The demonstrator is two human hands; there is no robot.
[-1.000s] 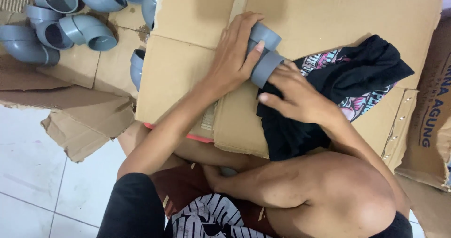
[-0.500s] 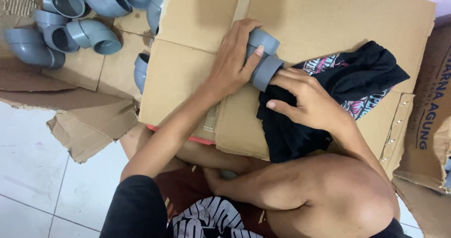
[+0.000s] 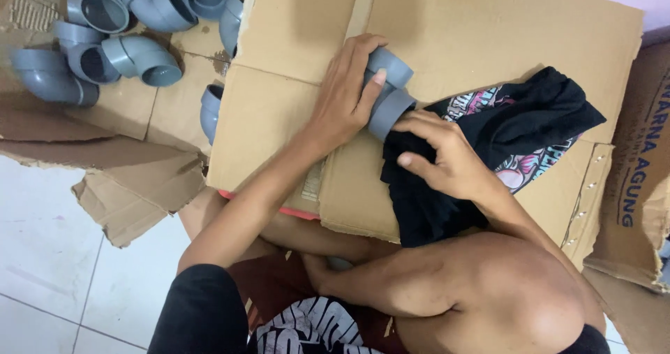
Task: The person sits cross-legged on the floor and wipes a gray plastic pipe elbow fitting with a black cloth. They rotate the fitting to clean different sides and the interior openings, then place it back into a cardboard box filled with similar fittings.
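Gripping grey PVC elbow fitting (image 3: 388,92) with my left hand (image 3: 345,96), fingers curled round it, on cardboard sheet (image 3: 293,109) | right hand (image 3: 447,158) pinches black printed cloth (image 3: 502,137) just right | spare elbows (image 3: 112,33) far left

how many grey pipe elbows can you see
About 9: one in the left hand, elbow on the cardboard sheet; one at its left edge; roughly seven piled top left. More may be hidden.
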